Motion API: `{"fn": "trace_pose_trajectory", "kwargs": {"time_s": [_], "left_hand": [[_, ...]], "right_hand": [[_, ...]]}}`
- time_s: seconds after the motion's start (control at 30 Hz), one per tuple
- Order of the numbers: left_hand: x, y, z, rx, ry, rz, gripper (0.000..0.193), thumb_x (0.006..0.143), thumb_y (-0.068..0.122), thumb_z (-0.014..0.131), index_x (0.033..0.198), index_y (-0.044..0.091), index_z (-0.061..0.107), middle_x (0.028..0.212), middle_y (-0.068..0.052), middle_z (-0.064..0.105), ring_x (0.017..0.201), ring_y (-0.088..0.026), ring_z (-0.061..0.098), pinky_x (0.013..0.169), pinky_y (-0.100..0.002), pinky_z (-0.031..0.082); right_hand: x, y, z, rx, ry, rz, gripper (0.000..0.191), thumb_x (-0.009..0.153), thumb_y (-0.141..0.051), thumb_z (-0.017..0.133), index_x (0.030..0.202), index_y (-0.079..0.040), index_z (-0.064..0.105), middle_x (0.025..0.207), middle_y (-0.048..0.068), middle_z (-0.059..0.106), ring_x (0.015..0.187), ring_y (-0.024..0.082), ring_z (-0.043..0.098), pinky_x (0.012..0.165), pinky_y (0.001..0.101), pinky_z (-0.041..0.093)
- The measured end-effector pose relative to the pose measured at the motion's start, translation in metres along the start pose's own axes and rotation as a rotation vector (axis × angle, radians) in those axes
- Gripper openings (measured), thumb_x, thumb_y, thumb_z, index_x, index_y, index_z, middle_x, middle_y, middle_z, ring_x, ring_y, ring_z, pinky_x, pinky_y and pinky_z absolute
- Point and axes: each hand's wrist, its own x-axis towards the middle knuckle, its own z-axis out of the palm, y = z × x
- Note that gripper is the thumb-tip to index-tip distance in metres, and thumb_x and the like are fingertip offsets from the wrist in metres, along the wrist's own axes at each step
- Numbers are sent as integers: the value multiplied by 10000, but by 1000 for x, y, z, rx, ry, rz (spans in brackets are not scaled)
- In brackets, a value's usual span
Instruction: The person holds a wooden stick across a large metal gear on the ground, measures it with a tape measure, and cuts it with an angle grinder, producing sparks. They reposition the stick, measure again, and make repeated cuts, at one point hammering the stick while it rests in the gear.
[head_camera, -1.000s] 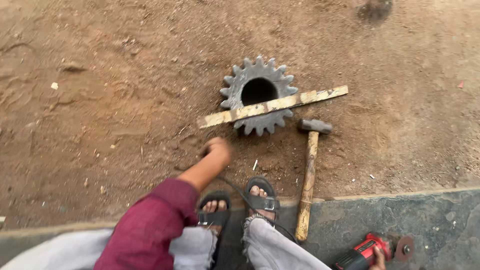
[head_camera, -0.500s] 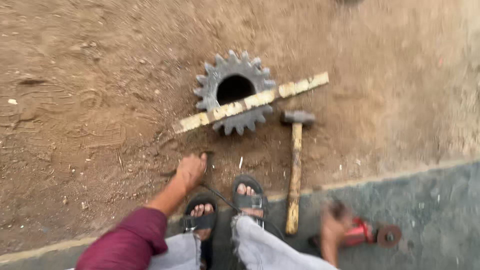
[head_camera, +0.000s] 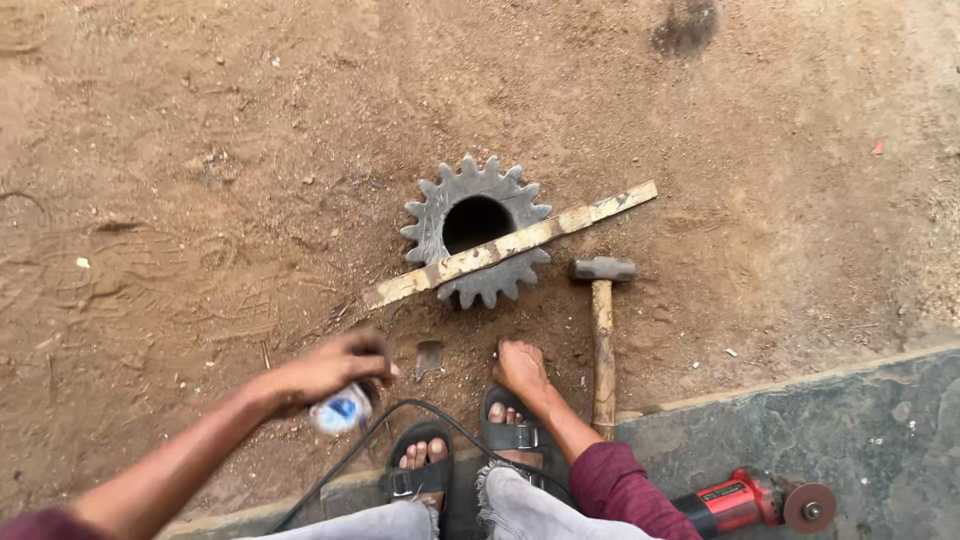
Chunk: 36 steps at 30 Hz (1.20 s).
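open dirt left, gear (head_camera: 477, 230), slat (head_camera: 510, 246), hammer (head_camera: 602, 335) crowding ahead

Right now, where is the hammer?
In the head view, the hammer lies on the dirt right of centre, its head just right of the big gear, its handle running down beside the right hand.

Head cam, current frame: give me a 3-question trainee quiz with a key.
1. True or false: the flat metal bar lies across the gear.
2. Which lies on the grey slab? A) hammer B) red angle grinder C) gear
3. What does the left hand hold?

Key
1. True; the bar crosses the gear at a slant, just below its bore.
2. B. The gear lies on the dirt, and so does the hammer's head.
3. A small white and blue object, too blurred to identify. The right hand reaches down near the sandalled feet and looks empty.
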Motion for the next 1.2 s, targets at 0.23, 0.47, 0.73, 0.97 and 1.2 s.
{"fn": "trace_pose_trajectory", "kwargs": {"time_s": [0.23,0.47,0.73,0.97,1.2], "left_hand": [[59,-97,41,-728,97,81,571,830,202,675,1335,-29,545,1162,-171,746,941,-270,759,803,-397,647],[49,-34,91,624,390,339,1263,663,618,793,1629,168,115,1275,-201,650,1020,-370,705,882,-480,581],[24,39,113,1012,278,683,1448,635,856,698,1627,90,-29,1210,-248,623,906,-370,671,788,-498,538],[17,37,14,1140,791,292,459,999,535,455,1147,153,662,846,-100,729,715,-247,658,810,-427,507],[41,-5,-42,1019,849,257,364,1007,412,515,1123,125,707,843,-166,743,757,-304,718,777,-470,517]], "right_hand": [[-8,9,10,409,129,-9,320,807,-193,736,1029,34,695,965,256,734,889,384,720,783,485,577],[-38,-5,20,1227,-234,-26,320,945,-223,699,1161,9,735,1036,67,764,897,120,674,753,243,564],[-43,12,-19,1260,-374,65,363,831,-156,840,1114,12,687,984,97,719,817,125,688,701,270,578],[39,86,-130,1251,426,439,407,826,130,548,1186,-53,606,962,110,762,793,147,778,707,245,625],[82,109,-135,518,652,236,318,884,-283,826,1015,2,772,954,109,739,849,252,707,775,380,546]]}}
